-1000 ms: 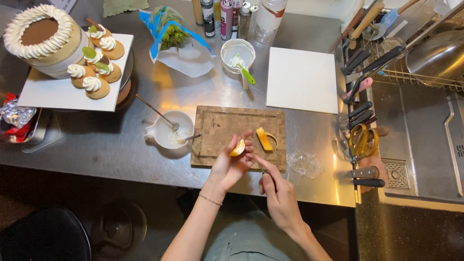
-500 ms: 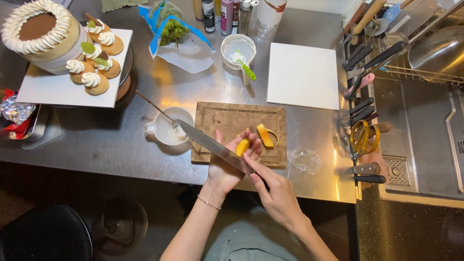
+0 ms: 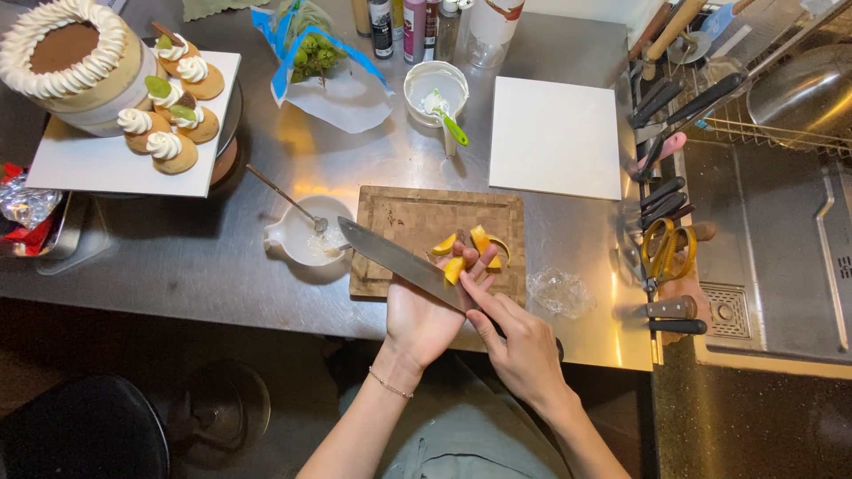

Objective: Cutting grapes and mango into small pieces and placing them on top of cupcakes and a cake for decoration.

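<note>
While a steel counter (image 3: 222,257) is carrying a wooden board (image 3: 417,222) at its middle, a cake (image 3: 71,62) is sitting at 10 o'clock. Orange, glossy fruit wedges (image 3: 484,244) are lying on the board at 3 o'clock. Left hand (image 3: 426,310) is pinching 1 wedge (image 3: 454,269); right hand (image 3: 524,346) is gripping a knife (image 3: 399,262).

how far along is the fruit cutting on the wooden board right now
Done: several orange wedges already lie on the wooden board. In hand: the left hand cradles a yellow-orange piece while the right hand lays the long knife against it. Left: that piece looks not yet cut through.
</note>
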